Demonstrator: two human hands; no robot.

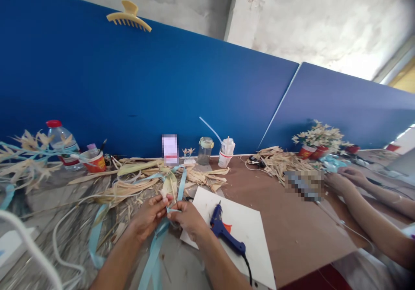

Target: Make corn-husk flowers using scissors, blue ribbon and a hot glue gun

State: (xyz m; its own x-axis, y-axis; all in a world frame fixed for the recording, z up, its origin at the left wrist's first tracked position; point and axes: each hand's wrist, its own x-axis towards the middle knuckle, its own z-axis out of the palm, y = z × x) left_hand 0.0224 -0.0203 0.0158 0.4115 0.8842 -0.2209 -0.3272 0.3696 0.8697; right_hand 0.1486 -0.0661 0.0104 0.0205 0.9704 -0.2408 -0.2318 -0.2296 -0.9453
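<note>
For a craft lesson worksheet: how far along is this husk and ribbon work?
Done, it seems: husk flowers on blue stems lie at far left. In hand: the left hand pinches a husk piece while the right hand holds blue ribbon to it. Left, probably: loose husks are heaped behind the hands, and the glue gun lies untouched on the white sheet.

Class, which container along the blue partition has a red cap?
The clear plastic bottle, far left; the glass jar has a pale lid, the red cup and white cup none.
</note>
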